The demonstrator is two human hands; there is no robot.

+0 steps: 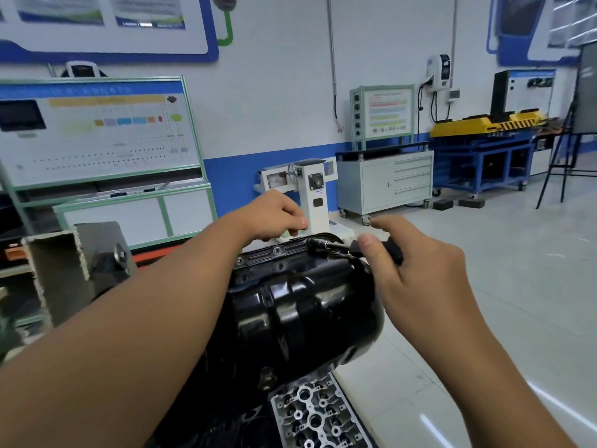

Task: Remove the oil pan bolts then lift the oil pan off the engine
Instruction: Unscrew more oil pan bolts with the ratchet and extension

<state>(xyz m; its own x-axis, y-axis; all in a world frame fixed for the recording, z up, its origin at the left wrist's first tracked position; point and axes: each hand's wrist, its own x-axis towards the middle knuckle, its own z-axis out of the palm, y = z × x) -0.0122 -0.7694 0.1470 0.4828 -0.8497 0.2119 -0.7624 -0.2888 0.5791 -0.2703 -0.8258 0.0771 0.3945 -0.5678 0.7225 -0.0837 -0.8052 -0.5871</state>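
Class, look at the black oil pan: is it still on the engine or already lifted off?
Still on. The oil pan sits on the engine, flange bolts visible, ratchet at its rim.

My glossy black painted-metal oil pan [300, 305] is gleaming, my ratchet [326, 244] is showing bright steel with a matt black grip, beside bare cast-metal cylinder head [315, 415].

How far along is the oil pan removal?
Early to mid stage. The black oil pan is not lifted; it sits on the engine, with bolts visible in its far flange. In hand: the right hand grips a ratchet set at the far flange, and the left hand is curled beside the tool's head. How many bolts are already out is unclear. Left: remaining bolts, then lifting the pan.
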